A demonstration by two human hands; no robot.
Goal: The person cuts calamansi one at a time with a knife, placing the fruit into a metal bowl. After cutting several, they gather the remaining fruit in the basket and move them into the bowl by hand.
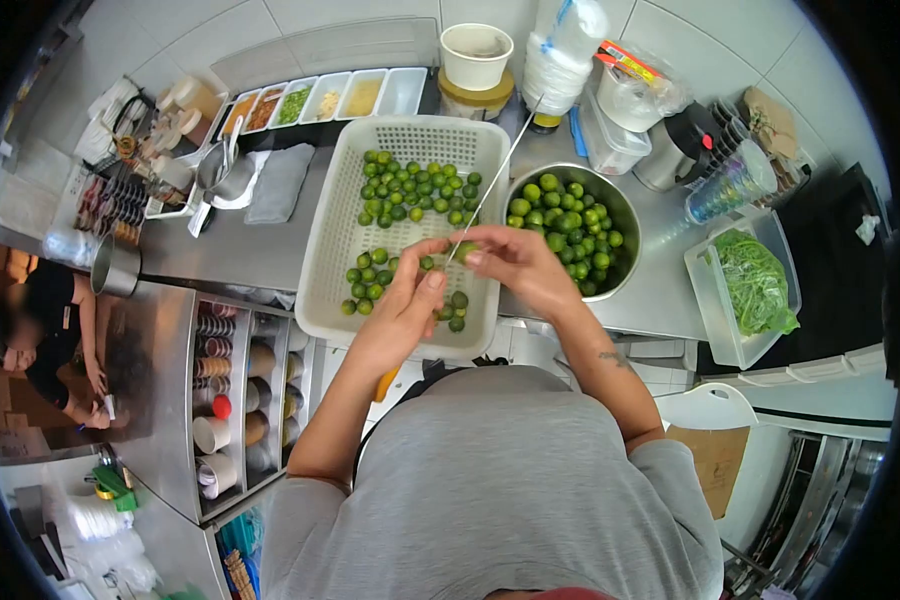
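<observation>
My right hand (522, 268) has its fingers closed round a green lime (466, 252). Facing it, my left hand (406, 296) pinches thumb and fingers together at the lower end of a long, thin, pale stick (510, 155), which slants up to the right past the lime. Both hands are over the front part of a white perforated basket (315, 255), where loose limes (410, 185) lie in a back group and smaller front groups. To the right, a round steel bowl (634, 270) holds many more limes (567, 222).
Trays of chopped ingredients (295, 105) line the back left. Tubs (477, 58), a steel jug (675, 150) and a plastic box of leafy greens (750, 285) stand back and right. A person (50, 330) works at far left, beyond a shelf of cups (235, 400).
</observation>
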